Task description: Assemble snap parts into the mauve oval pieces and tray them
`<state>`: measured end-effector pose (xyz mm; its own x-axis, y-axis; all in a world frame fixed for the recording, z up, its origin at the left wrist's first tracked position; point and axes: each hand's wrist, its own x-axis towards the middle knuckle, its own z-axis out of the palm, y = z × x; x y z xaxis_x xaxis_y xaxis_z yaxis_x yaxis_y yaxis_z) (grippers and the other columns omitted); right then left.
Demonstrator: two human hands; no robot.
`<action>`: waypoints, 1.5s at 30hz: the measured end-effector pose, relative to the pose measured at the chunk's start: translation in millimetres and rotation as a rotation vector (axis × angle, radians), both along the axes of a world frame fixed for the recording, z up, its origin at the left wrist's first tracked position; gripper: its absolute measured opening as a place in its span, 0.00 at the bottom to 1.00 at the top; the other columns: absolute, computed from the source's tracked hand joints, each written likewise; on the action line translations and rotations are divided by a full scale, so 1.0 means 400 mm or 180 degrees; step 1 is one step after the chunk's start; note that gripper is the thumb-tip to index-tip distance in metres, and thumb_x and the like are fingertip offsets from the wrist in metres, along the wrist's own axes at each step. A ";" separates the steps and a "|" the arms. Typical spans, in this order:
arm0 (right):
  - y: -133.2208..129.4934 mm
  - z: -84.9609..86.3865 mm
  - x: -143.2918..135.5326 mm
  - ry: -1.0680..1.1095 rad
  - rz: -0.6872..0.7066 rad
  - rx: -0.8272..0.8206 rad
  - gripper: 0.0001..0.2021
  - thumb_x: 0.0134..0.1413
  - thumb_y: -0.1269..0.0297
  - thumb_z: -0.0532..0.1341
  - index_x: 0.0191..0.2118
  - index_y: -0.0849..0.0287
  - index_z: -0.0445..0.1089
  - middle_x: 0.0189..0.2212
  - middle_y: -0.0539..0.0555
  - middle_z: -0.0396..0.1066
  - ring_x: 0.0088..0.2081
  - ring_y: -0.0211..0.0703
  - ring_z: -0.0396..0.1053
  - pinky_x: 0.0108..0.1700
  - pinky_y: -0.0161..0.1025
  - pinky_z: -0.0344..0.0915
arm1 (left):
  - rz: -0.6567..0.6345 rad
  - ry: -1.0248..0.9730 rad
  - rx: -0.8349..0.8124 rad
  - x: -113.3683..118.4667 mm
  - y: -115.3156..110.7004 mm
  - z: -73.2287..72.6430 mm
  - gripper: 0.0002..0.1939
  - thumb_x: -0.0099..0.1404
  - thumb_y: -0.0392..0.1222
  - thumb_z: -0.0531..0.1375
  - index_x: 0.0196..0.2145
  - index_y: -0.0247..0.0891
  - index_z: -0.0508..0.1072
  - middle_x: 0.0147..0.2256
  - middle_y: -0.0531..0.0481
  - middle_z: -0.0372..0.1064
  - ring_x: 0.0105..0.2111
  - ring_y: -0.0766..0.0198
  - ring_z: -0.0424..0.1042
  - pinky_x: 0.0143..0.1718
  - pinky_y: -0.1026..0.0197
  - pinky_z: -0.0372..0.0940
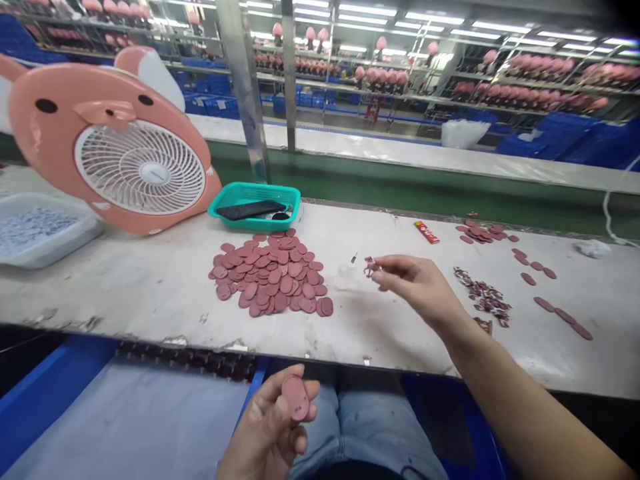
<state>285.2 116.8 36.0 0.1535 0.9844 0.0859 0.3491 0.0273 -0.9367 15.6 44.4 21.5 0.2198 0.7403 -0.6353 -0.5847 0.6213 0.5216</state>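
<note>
My left hand [270, 420] is closed on a reddish-pink oval disc [296, 398] with small holes, held above my lap in front of the table edge. Over the table, my right hand [410, 280] pinches a small dark brown and white piece [371, 267] between thumb and fingertips; its exact kind is too small to tell. Left of that hand lies a large pile of similar oval discs [273, 273]. To its right is a heap of small brown and white pieces [484, 297] like the pinched one.
A pink animal-shaped fan [55, 147] stands at the left beside a white tray [65, 243] of small bits. Behind the pile sits a green basket [225, 208] holding a black object. A red packet [427, 232] and more loose discs [483, 233] lie toward the right.
</note>
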 end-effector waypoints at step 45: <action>-0.147 0.073 -0.220 -0.0043 0.1720 -0.0359 0.05 0.54 0.74 0.68 0.37 0.63 0.80 0.29 0.51 0.77 0.28 0.33 0.72 0.34 0.28 0.69 | -0.0448 -0.0153 -0.0073 -0.015 -0.006 -0.015 0.22 0.42 0.51 0.78 0.33 0.36 0.84 0.22 0.56 0.72 0.22 0.72 0.70 0.21 0.72 0.67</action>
